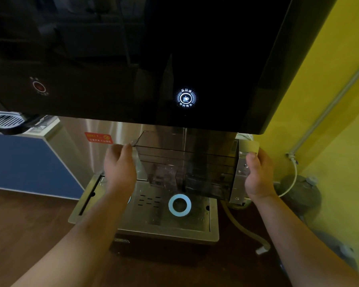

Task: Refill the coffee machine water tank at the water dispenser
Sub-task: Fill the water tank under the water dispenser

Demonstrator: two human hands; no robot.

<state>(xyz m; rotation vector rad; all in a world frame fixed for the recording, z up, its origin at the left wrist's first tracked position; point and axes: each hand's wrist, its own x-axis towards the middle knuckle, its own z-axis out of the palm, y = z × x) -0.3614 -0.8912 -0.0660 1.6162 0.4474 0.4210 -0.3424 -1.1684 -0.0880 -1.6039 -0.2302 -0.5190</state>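
Observation:
The smoky transparent water tank (187,160) hangs above the dispenser's steel drip tray (145,220), under the black glossy front panel (133,59). My left hand (119,166) grips its left side and my right hand (257,172) grips its right side. A thin stream of water (184,141) runs down from the panel's underside into the tank. A round white button (186,98) glows on the panel right above the stream. A little water shows at the tank's bottom.
A glowing blue-white ring (179,205) marks the tray under the tank. A dim red button (39,86) sits at the panel's left. A yellow wall (330,100) with a grey pipe, hoses (245,230) and a grey canister (301,193) stand at the right. A blue cabinet (25,162) is at left.

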